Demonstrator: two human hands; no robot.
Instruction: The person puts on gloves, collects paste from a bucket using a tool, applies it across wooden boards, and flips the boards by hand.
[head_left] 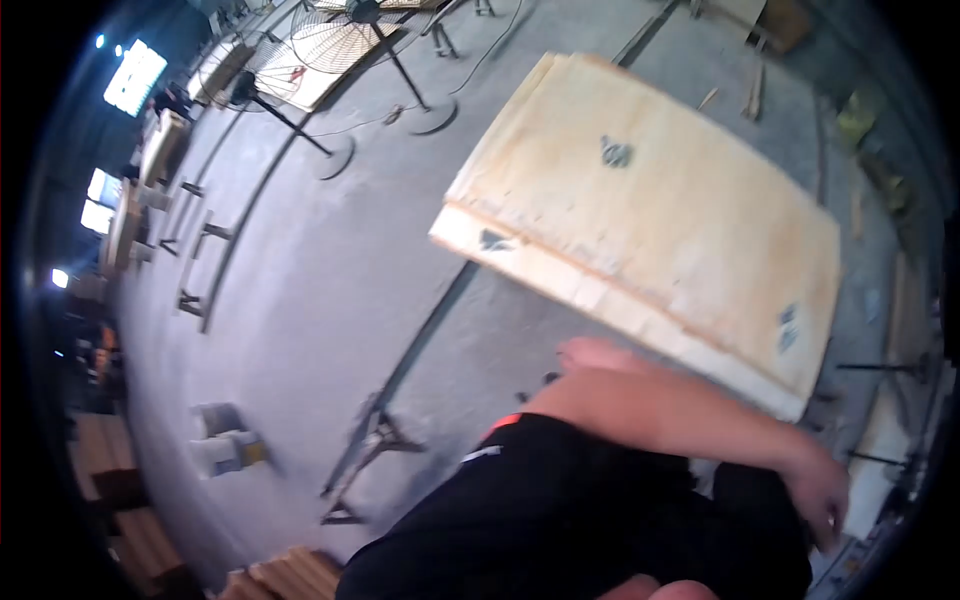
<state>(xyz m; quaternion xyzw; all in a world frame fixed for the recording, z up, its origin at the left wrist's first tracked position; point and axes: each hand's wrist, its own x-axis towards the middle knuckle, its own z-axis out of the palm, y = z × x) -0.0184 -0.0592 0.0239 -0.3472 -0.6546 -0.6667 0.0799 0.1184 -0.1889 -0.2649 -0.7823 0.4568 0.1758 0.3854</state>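
My bare left forearm runs across my black clothing toward the right. At its end, my left hand (822, 500) hangs beside a black sleeve, with its fingers blurred and nothing plainly held. Partly hidden behind the left forearm, near the elbow, my right hand (592, 352) shows as a blurred patch of skin; its fingers are unclear. Neither hand touches the stack of pale wooden panels (680, 230) in front of me. Dark marks show on the top panel and on a strip along the near edge.
Two pedestal fans (400, 75) stand far left, a cable on the floor behind. Floor rails and a metal bracket (385, 440) lie left of the panels. Pale containers (228, 440) stand nearer on the left. Timber pieces (285, 578) are at the bottom left; black bars (880, 460) project at right.
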